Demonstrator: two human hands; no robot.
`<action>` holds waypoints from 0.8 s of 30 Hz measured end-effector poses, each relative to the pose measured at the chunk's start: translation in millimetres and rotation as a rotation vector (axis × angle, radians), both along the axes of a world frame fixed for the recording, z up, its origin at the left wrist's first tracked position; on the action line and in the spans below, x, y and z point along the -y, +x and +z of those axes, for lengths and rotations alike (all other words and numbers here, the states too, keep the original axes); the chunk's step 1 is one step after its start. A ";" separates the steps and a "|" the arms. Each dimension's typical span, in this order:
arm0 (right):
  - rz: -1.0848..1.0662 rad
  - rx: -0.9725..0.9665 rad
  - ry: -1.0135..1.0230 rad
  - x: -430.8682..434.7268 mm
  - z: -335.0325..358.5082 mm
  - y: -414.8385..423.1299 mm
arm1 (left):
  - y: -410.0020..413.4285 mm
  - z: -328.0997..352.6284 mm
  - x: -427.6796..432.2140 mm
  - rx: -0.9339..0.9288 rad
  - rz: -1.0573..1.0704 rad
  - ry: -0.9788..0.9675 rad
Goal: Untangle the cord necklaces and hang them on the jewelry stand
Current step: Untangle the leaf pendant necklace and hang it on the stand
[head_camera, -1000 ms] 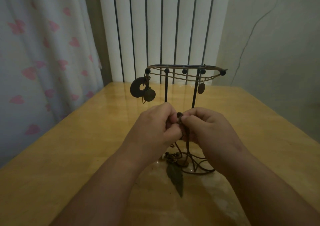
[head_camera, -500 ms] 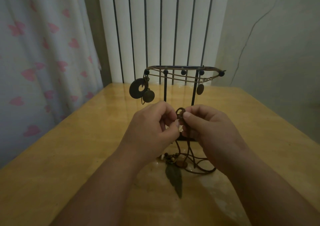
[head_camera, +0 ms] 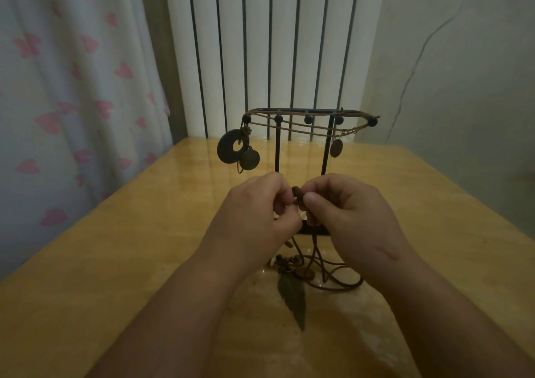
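Cord (head_camera: 296, 194), thin, brown and knotted, is pinched between curled left hand (head_camera: 256, 214) and right hand (head_camera: 351, 218).

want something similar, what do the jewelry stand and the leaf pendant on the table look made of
Jewelry stand: likely metal wire with a dark matte finish, judging by its thin straight posts and bead-tipped pegs. Leaf pendant: possibly aged metal, thin, flat, dull grey-brown; the dim light leaves it open.

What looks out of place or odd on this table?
The cords lie in a tangled heap on the table before the stand, a feather pendant among them. The left hand and right hand pinch the cords above it.
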State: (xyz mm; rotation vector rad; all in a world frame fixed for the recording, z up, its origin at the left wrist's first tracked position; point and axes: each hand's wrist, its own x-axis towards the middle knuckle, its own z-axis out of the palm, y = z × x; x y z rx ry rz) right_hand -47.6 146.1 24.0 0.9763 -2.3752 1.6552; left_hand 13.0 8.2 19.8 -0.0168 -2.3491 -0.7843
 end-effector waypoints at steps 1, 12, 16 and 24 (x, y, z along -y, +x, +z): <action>0.001 -0.002 0.008 -0.4 0.2 -0.3 | 0.0 0.1 -0.3 0.004 0.000 0.014; -0.020 -0.081 0.127 2.1 -4.3 -0.5 | -1.0 -0.1 -2.7 0.114 0.033 0.083; -0.042 -0.090 0.143 2.2 -3.6 -0.4 | -2.2 -1.2 -2.8 0.159 0.040 0.109; -0.087 -0.015 0.170 1.6 1.6 0.9 | 0.0 0.0 -4.3 0.203 -0.038 0.054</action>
